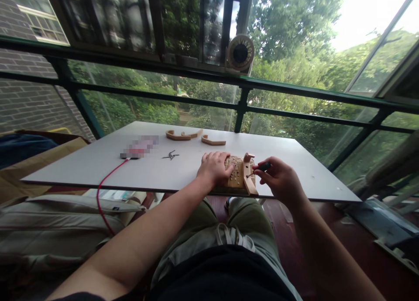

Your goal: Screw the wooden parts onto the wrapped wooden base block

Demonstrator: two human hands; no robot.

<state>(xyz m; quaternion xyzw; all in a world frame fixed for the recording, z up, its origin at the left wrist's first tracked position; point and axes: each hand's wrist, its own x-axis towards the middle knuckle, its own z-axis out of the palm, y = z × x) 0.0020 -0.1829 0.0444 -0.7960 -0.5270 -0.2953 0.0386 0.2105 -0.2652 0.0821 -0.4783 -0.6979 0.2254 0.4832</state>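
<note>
My left hand grips the left side of a tan wooden block, with the thumb on its top. Many small dark dots or holes mark the block's upper face. Across its right end lies a bent light-wood piece with a dark hole in it. My right hand is closed around the dark handle of a screwdriver. The screwdriver's thin shaft slants down left, its tip at the bent piece near a hole. Whether a screw sits under the tip is too small to tell.
Several dark screws lie in a small heap on the white table. Bent wooden pieces rest near the far edge. A phone-like blurred item with a red cable is at left. A fan stands by the railing.
</note>
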